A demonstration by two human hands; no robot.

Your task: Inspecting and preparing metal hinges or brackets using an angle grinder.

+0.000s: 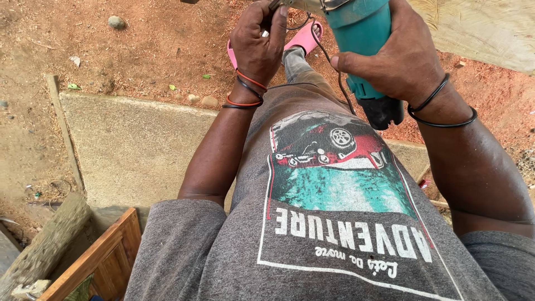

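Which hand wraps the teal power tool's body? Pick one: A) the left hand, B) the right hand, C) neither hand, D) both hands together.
B: the right hand is closed around the teal power tool, while the left hand pinches something small up at the tool's front end.

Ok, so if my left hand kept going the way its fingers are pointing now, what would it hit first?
Your left hand curls up and rightward toward the front end of the teal power tool, gripped by your right hand. It would probably meet the tool's metal front end at the top edge first, though depth there is hard to judge.
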